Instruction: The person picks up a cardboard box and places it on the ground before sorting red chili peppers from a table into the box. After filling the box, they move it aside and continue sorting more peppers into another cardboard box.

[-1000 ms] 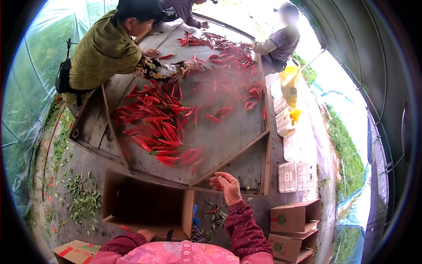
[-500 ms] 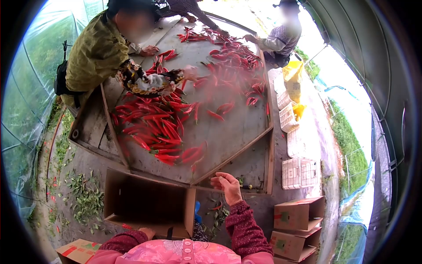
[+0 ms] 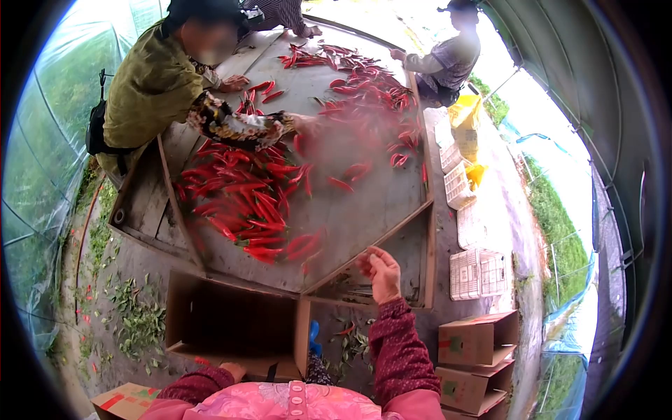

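Head view, and a heap of red peppers (image 3: 245,189) is spread over the left part of the table (image 3: 350,231), towards its near edge! Long axes are laid in mixed directions: many slanted down to the right, the lowest ones set nearly crosswise, green stems to the left. Slim, glossy, bright red and tapered, they are seen piled over one another; more peppers (image 3: 364,94) are scattered along the table's far right side, partly blurred by a hazy patch.

Now the right hand (image 3: 381,274): it is held up at the table's near right corner, by the slanted wooden strip (image 3: 364,252), fingers loosely bent and apart from the heap. The left hand (image 3: 234,369) is set at the near edge of the open cardboard box (image 3: 231,315), just in front of the table; whether its fingers are clenched cannot be told.

Across the table's left side, a flowered sleeve (image 3: 238,129) is stretched over the peppers by a co-worker (image 3: 150,91). White crates (image 3: 479,274) are lined up right of the table.
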A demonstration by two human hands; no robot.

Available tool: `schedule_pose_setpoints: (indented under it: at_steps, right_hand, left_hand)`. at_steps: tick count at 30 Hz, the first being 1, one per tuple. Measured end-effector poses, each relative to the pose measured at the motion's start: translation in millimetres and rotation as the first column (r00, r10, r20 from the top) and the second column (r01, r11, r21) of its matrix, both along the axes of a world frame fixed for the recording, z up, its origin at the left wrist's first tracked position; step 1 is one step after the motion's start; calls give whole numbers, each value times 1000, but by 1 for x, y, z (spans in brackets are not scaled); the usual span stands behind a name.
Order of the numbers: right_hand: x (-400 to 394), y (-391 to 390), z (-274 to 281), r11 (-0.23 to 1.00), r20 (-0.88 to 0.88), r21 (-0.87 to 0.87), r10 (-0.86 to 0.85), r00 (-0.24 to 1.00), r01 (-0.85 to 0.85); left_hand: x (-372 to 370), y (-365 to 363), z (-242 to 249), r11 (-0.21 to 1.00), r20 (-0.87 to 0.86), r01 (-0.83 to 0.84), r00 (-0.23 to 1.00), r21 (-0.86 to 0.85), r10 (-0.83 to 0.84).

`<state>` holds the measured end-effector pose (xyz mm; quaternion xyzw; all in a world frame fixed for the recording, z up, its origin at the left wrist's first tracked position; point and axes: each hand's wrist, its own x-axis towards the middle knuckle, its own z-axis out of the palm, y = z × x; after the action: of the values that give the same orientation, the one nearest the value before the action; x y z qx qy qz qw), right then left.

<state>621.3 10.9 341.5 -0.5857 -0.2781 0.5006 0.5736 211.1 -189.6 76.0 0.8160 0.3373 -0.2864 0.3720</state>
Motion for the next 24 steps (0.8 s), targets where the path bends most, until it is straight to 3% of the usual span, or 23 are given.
schedule_pose_setpoints:
  at_steps: [1, 10, 15, 19, 21, 22, 24]
  right_hand:
    - [6, 9, 4, 998, -12, 23, -60, 998, 60]
    - [35, 87, 61, 989, -60, 142, -25, 998, 34]
    - [43, 128, 86, 982, -100, 186, 63, 993, -43]
    - [49, 155, 97, 976, -48, 188, 124, 991, -113]
    - [52, 167, 101, 956, -49, 291, -33, 998, 46]
    - [55, 169, 99, 958, -56, 282, -34, 998, 48]
    - [61, 173, 100, 962, 90, 266, -88, 992, 61]
  left_hand:
    - [1, 2, 3, 1000, 0, -15, 1000, -7, 15]
    - [-3, -2, -12, 1000, -1, -20, 1000, -23, 20]
    - [-5, -5, -16, 997, -42, -9, 999, -72, 6]
    - [3, 3, 22, 998, -56, -65, 996, -18, 64]
    - [3, 3, 16, 998, -74, -50, 996, -36, 47]
    - [2, 3, 15, 999, -84, -39, 996, -38, 35]
    - [0, 6, 17, 999, -77, -37, 996, -21, 35]
